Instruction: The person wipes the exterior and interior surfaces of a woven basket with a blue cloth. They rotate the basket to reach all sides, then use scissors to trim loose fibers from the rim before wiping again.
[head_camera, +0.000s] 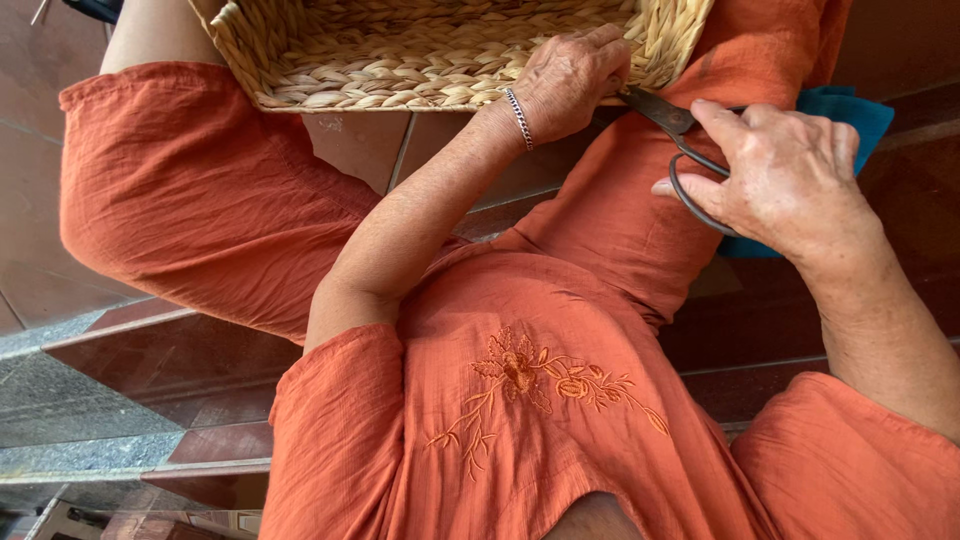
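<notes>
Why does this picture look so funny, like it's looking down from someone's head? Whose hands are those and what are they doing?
The camera sits on a person's head and looks down at their lap, so you see their own orange clothes and two bare hands. The left hand, wearing a silver bracelet, grips the edge of a woven straw basket. The right hand holds dark metal scissors, with the tips pointing at the basket's edge. A blue cloth lies behind that hand, on reddish-brown floor tiles.
</notes>
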